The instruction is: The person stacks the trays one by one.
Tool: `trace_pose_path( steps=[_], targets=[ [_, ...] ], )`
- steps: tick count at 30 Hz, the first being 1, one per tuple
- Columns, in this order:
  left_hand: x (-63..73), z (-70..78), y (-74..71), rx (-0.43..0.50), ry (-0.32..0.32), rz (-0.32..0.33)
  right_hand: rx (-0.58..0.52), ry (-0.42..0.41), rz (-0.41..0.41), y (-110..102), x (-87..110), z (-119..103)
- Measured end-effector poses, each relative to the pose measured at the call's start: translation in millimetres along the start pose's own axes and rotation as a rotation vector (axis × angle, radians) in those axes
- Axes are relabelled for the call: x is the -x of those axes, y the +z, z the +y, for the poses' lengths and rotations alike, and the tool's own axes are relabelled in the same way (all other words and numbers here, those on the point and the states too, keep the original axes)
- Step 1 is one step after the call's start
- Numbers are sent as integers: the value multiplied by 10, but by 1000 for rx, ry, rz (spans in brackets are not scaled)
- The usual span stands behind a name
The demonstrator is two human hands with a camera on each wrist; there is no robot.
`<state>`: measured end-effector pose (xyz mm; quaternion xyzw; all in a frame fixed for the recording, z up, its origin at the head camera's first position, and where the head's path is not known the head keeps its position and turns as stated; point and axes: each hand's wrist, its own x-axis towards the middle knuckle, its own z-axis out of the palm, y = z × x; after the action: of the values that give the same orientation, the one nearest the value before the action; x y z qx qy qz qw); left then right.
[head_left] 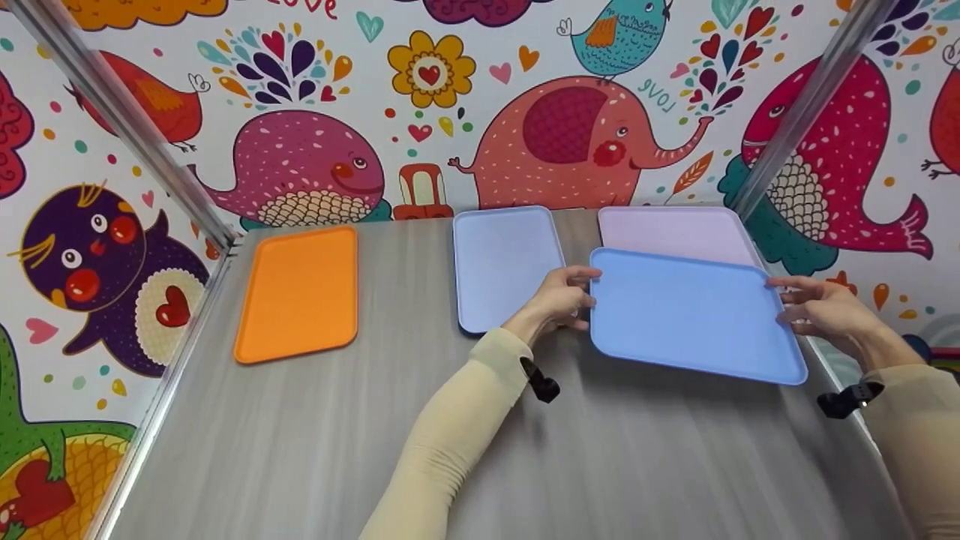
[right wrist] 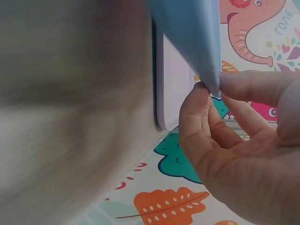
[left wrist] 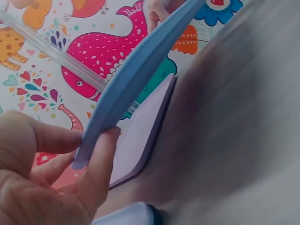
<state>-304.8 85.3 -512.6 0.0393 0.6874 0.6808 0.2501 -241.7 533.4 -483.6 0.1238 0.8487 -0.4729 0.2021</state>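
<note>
A blue tray (head_left: 690, 315) is held above the grey table by both hands, one at each short end. My left hand (head_left: 559, 298) pinches its left edge between thumb and fingers; the left wrist view shows the blue rim (left wrist: 126, 79) in that grip. At the right edge my right hand (head_left: 829, 309) pinches the rim too, seen close in the right wrist view. Behind and partly covered by the blue tray lies a lilac tray (head_left: 675, 229). Beside my left hand, a pale periwinkle tray (head_left: 506, 262) rests on the table, its lower edge dark.
An orange tray (head_left: 300, 296) lies on the left part of the grey table (head_left: 405, 420). Metal posts (head_left: 127, 120) stand at the back corners. A wall (head_left: 442, 157) printed with cartoon animals closes off the back and sides.
</note>
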Motion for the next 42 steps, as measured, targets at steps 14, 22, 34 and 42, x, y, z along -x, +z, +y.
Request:
trace_pose_path(
  steps=[14,22,34,42],
  targets=[
    [-20,48,-124,140,85,135,-331,-28,42,147,30,-222],
    [-36,119,-43,280,108,281,-842,-70,160,519,66,-512],
    [-57,171,115,357,154,418,-989,-215,330,1301,2,-902],
    [-59,175,207,366,153,436,-922,-229,469,1644,-121,-1025]
  ],
)
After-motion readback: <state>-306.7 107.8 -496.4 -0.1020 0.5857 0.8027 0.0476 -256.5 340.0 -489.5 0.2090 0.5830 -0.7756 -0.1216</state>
